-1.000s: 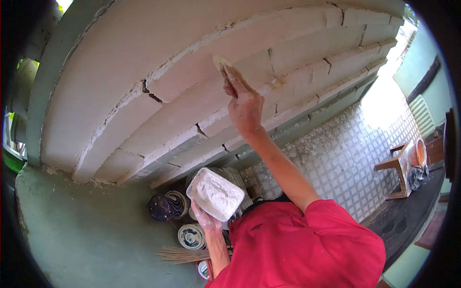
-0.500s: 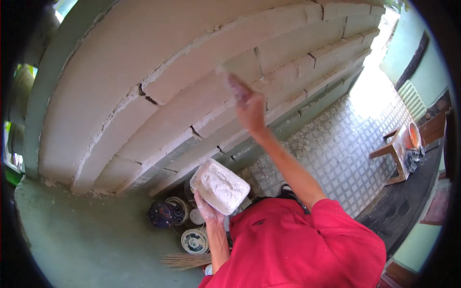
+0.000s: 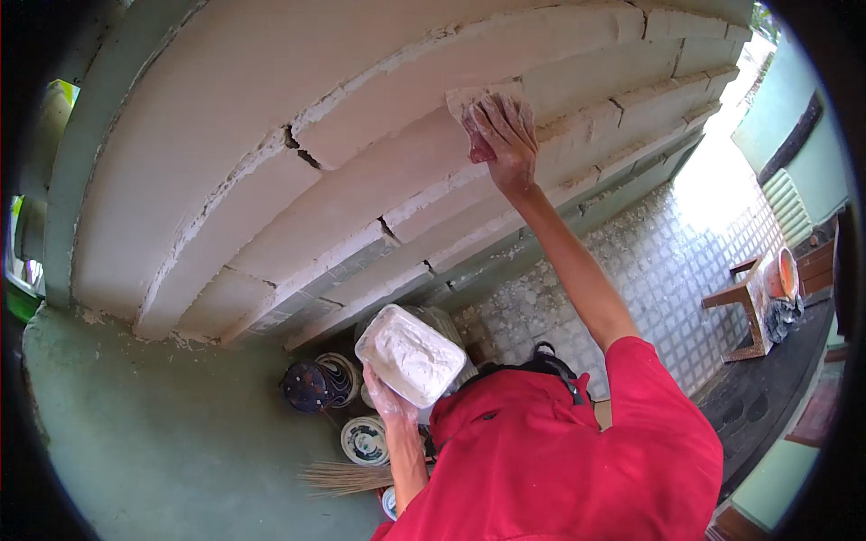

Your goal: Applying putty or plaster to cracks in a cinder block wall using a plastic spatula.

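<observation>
My left hand (image 3: 390, 397), coated in white, grips a white rectangular tub (image 3: 433, 394) from its side and underneath. White putty (image 3: 410, 352) with an uneven surface fills the tub. My right hand (image 3: 505, 140) is up at the wall (image 3: 379, 167), its fingers stretched over a flat, putty-smeared spreader (image 3: 471, 101) with a reddish lower part. The spreader lies against the wall's pale surface; my fingers cover much of it. Cracks and ragged ridges run along the wall's stepped bands.
Below the tub stand a dark spattered bucket (image 3: 307, 386) and a white-lidded pail (image 3: 365, 440), with a stick broom (image 3: 347, 478) beside them. A wooden stool (image 3: 744, 298) bearing an orange-lined container (image 3: 783, 273) stands on the tiled floor (image 3: 649, 270) at right.
My right hand has moved right and slightly up, from a blurred sweep to lying against the wall with the spreader. My left hand still holds the tub. The view has shifted slightly.
</observation>
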{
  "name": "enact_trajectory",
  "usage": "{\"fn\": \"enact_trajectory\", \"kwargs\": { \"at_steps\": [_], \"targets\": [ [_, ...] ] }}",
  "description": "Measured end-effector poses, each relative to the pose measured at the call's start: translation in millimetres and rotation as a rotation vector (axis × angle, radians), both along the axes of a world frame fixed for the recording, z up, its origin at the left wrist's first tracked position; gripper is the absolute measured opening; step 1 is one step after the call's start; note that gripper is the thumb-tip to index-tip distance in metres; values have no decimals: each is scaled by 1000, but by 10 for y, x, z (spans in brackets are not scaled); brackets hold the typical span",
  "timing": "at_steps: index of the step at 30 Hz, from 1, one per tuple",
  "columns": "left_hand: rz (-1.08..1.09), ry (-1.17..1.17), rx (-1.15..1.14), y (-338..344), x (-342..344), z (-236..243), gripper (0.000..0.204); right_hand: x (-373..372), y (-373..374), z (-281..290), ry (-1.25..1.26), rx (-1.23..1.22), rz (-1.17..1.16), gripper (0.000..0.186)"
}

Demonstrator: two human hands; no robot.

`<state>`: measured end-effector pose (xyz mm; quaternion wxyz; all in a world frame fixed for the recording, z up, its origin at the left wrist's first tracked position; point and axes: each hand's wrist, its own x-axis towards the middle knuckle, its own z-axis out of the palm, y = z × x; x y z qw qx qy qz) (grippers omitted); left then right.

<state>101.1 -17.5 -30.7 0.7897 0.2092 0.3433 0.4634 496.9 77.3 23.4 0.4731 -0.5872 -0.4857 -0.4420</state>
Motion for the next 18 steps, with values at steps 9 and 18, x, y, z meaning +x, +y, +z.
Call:
{"fn": "enact_trajectory", "kwargs": {
  "at_steps": [9,18],
  "targets": [
    [15,-5,-20,150,-40,19,61,224,-355,431,757,316,286,30],
    [-9,4,-50,201,15,50,62,-684,-212,629,740,114,222,34]
  ]
}}
